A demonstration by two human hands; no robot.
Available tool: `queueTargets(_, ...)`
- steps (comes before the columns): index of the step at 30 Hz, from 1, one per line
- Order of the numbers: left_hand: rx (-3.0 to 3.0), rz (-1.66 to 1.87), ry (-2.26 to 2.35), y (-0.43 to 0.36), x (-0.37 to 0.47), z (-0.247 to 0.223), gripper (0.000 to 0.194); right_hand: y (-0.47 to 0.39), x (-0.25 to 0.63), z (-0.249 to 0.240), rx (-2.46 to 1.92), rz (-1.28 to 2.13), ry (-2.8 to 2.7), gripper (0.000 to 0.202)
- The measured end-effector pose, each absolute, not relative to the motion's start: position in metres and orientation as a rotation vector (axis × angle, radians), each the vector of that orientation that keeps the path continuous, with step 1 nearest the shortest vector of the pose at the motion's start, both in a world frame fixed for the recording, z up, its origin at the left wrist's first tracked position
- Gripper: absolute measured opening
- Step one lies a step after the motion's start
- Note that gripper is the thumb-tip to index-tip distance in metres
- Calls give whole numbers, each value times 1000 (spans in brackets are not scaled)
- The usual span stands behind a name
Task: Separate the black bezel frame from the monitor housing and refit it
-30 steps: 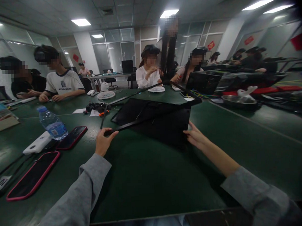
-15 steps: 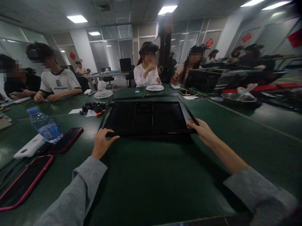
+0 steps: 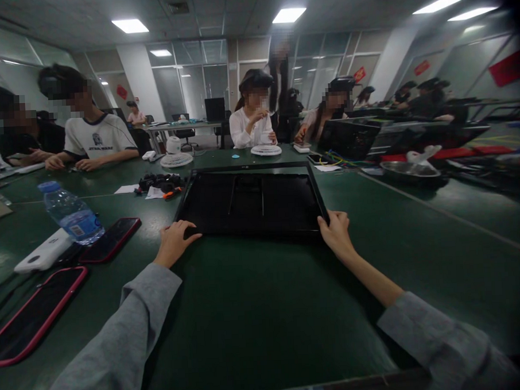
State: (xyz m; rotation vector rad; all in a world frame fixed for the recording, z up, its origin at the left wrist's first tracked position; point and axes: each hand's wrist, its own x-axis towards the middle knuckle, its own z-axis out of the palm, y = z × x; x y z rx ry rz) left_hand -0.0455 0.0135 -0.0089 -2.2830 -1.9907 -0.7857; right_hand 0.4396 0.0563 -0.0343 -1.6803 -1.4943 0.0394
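In front of me a thin black monitor bezel (image 3: 252,168) lies over a black monitor back shell (image 3: 283,197), its outline nearly matching the shell's. A raised channel runs down the middle of the shell. My left hand (image 3: 175,242) grips the near left corner, fingers over the edge and thumb stretched along the front. At the near right corner my right hand (image 3: 337,233) is closed round the edge, thumb in front. The fingertips under the rim are partly hidden.
Left on the green table (image 3: 257,321) are a water bottle (image 3: 78,220), a white power bank (image 3: 44,250) and two phones, one a red-edged phone (image 3: 36,317). Beyond sit white fan parts (image 3: 265,151) and co-workers. A metal bowl (image 3: 409,172) stands at right.
The bezel's right side has shifted left and down onto the shell, and my right hand has moved left with it. My left hand stays at its corner.
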Motion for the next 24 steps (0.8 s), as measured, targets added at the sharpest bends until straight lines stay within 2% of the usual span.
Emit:
queueTargets(6,-2273,-680,-1912,6,-41,0,37,71,451,-40,-1687,132,-1520,44)
queueTargets(12,-2579,-593,-1703,-3,-24,4,43,85,480,-37,-1749,259,-1476,45)
queueTargets(24,-2571,-621,-1635,-5,-21,1,48,80,484,-40,-1700,205,-1492,44)
